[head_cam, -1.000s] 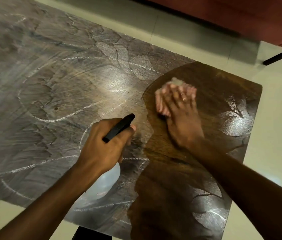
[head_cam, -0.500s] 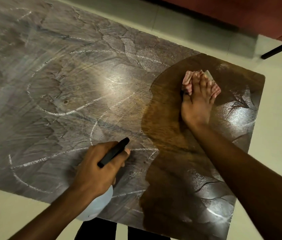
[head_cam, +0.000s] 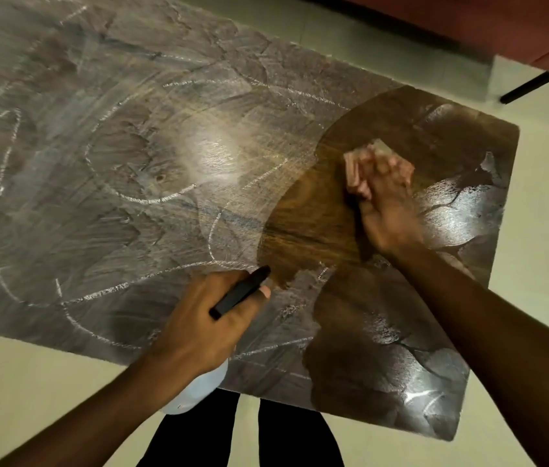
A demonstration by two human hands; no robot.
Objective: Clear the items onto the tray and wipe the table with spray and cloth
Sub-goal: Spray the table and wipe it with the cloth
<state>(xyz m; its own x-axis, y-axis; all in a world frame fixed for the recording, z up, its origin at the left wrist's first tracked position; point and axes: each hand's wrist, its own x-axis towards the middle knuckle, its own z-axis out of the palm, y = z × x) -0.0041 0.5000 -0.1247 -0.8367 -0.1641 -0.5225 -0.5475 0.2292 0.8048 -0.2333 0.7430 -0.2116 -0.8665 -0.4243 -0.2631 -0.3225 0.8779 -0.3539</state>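
The wooden table [head_cam: 104, 183] is covered with a whitish film and chalky streaks, apart from a dark, wiped patch at its right end. My right hand [head_cam: 386, 207] lies flat on a pink cloth [head_cam: 355, 173] and presses it onto that dark patch. My left hand [head_cam: 202, 328] grips a spray bottle [head_cam: 199, 389] near the table's front edge. The bottle's black nozzle [head_cam: 241, 291] points toward the wiped patch, and its pale body hangs below my palm. No tray is in view.
Pale floor tiles surround the table on the near and right sides. A reddish-brown piece of furniture [head_cam: 488, 25] with a black leg [head_cam: 529, 85] stands beyond the far right corner. My dark-trousered legs [head_cam: 242, 433] show below the table's front edge.
My right hand slid the cloth toward the far right corner, then back left and nearer. The left hand with the spray bottle stayed near the front edge.
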